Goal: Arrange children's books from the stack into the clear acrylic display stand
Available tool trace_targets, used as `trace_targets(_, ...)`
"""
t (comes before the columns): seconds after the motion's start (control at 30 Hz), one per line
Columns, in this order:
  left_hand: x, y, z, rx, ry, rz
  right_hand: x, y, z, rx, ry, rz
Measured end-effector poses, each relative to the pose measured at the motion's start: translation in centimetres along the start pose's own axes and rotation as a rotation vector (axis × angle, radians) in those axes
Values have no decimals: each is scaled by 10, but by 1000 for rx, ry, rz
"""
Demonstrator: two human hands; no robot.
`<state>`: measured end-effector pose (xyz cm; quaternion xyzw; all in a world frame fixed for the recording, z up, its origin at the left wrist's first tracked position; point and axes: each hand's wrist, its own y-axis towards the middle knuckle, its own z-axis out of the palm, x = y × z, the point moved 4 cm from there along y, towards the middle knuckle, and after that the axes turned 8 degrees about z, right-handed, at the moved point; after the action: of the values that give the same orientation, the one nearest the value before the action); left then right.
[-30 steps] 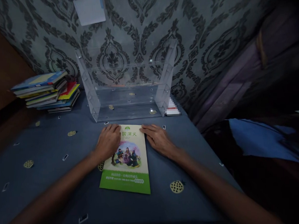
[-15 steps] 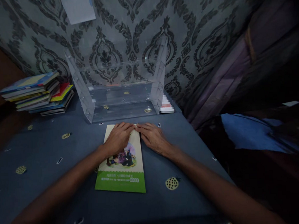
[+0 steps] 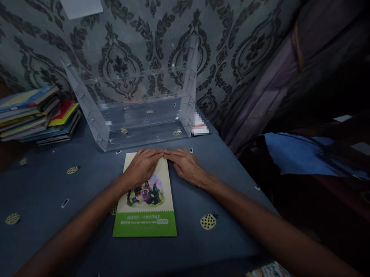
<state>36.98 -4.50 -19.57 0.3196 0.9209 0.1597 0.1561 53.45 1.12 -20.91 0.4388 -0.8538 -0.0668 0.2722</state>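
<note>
A book [image 3: 145,200] with a cream cover, a painted scene of figures and a green lower band lies closed on the table. My left hand [image 3: 144,167] rests over its upper part, fingers stretched toward the top right corner. From the other side, my right hand [image 3: 186,165] reaches that same corner with its fingers extended. The fingertips of both hands meet there, and the thumbs are mostly hidden. Anything small beneath the fingertips cannot be made out.
Behind the book stands a clear acrylic rack [image 3: 144,132]. Several stacked books [image 3: 38,117] sit at the left. A patterned blue cloth [image 3: 84,226] covers the table. A curtain [image 3: 263,93] hangs at the right, near a blue fabric piece [image 3: 294,155].
The view has shifted, so the table, rack and book appear slightly further left. Both hands stay at the book's top right corner, with their fingers a little straighter.
</note>
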Motion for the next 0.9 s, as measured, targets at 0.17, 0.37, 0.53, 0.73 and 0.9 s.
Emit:
trace_targets(0.17,0,1,-1,-10,-29,1,-2,2,-2,20,63,-30)
trace_targets(0.37,1,2,0,4,-31,-23,-2,2,-2,11,65,-45)
trace_targets(0.53,0,3,-3,61,-16,-32,0,3,-2,8,41,-58)
trace_targets(0.73,2,1,-1,67,18,-19,5,-1,-2,35,-15,-58)
trace_targets(0.9,0,2,0,85,47,-15,10,-13,-3,29,-28,-85)
